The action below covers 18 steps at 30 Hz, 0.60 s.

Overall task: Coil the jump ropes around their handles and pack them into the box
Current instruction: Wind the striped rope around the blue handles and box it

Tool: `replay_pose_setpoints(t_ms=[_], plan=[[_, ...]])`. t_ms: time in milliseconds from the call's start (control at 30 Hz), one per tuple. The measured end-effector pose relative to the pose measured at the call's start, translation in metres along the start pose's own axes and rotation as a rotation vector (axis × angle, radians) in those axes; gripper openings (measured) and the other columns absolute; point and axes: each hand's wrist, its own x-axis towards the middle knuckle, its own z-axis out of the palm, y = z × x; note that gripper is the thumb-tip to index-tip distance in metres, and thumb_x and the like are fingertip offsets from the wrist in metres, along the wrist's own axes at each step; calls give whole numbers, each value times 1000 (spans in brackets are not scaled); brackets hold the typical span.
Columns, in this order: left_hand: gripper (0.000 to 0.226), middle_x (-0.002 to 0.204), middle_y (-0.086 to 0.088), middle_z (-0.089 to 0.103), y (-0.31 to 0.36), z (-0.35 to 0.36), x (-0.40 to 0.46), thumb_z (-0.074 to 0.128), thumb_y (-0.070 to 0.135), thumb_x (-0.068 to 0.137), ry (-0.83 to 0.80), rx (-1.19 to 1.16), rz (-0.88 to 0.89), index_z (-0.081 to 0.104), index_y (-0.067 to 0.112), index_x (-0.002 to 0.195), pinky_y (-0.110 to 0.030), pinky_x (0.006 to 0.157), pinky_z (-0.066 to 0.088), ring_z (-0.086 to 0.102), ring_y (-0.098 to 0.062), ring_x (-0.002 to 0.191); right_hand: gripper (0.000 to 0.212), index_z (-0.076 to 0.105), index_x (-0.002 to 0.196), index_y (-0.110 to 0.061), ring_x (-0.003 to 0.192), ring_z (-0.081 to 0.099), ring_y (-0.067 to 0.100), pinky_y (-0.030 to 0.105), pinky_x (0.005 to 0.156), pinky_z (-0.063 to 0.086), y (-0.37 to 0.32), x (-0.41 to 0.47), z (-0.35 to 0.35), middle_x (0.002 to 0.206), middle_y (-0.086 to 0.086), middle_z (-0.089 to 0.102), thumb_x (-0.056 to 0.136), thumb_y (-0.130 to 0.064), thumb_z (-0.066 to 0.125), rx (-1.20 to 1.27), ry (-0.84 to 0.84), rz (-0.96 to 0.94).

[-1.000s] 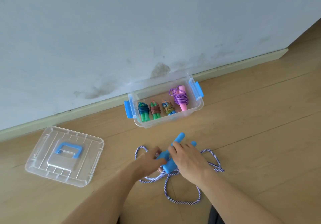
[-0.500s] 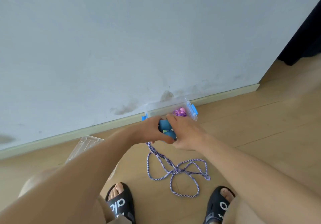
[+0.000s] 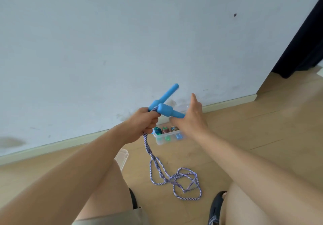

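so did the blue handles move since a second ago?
Yes. The blue handles have gone up off the floor: they lay in front of the clear box, and the left hand now holds them above it.

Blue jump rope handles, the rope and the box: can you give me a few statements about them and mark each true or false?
1. The left hand grips the blue handles. True.
2. The purple-and-white rope is fully coiled. False: it trails loose on the floor.
3. The right hand is a fist. False: its fingers are spread by one handle's tip.
4. The clear box holds wound ropes. True.
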Motion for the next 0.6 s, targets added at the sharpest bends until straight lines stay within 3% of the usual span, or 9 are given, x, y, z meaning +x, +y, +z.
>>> replay_pose_setpoints(t_ms=[67, 200, 267, 333, 367, 433, 467, 533, 600], plan=[[22, 59, 7, 26, 3, 2, 0, 42, 6, 99, 15, -107, -17, 39, 18, 80, -20, 44, 17, 18, -8, 49, 98, 14, 151, -20, 100, 56, 17, 35, 81, 49, -6, -2, 5, 130, 3, 49, 76, -28, 75, 252, -87, 226], [18, 60, 7, 24, 5, -6, 4, 41, 5, 98, 83, -228, -59, 41, 17, 85, -20, 43, 15, 17, -8, 48, 115, 13, 151, -25, 119, 53, 25, 42, 91, 52, -2, 1, 20, 132, 4, 48, 54, -40, 72, 288, 23, 320], [16, 61, 6, 23, 7, -14, 5, 42, 8, 99, 118, -342, -91, 40, 17, 86, -20, 43, 14, 16, -8, 47, 108, 23, 148, -19, 109, 58, 24, 38, 81, 55, 5, 6, 19, 124, 5, 53, 55, -38, 74, 355, 65, 383], [16, 61, 6, 24, 7, -19, 6, 42, 17, 101, 117, -442, -124, 40, 16, 85, -20, 43, 13, 16, -7, 45, 54, 52, 122, -9, 85, 63, 17, 28, 66, 51, 5, 5, 15, 104, 6, 65, 75, -25, 75, 577, -108, 415], [17, 61, 6, 25, 7, -19, 7, 41, 23, 102, 101, -470, -145, 41, 15, 86, -20, 43, 13, 17, -7, 45, 32, 58, 107, -8, 89, 66, 15, 28, 74, 51, 0, 2, 17, 107, 9, 70, 80, -21, 71, 670, -263, 399], [22, 62, 5, 28, 7, -16, 8, 41, 32, 101, 43, -513, -184, 43, 13, 91, -19, 42, 16, 17, -7, 45, 32, 60, 104, -4, 111, 65, 15, 33, 103, 43, -12, -6, 24, 118, 12, 71, 77, -20, 67, 793, -512, 286], [24, 63, 5, 30, 9, -12, 9, 40, 34, 101, 15, -547, -194, 43, 11, 94, -19, 41, 18, 18, -7, 45, 32, 62, 107, -6, 112, 65, 14, 35, 107, 40, -18, -9, 31, 117, 8, 72, 77, -16, 64, 804, -607, 204], [24, 63, 4, 32, 11, -6, 11, 42, 33, 99, 0, -625, -200, 46, 9, 97, -20, 42, 22, 20, -8, 45, 23, 63, 103, -12, 90, 67, 16, 38, 96, 49, -31, -14, 43, 92, 5, 72, 80, -7, 60, 736, -708, 102], [23, 63, 4, 36, 12, -3, 15, 45, 30, 97, 25, -689, -198, 49, 8, 102, -20, 42, 25, 23, -8, 46, 20, 57, 99, -14, 59, 54, 13, 38, 71, 56, -36, -18, 50, 63, 0, 56, 81, -9, 65, 652, -683, 114]])
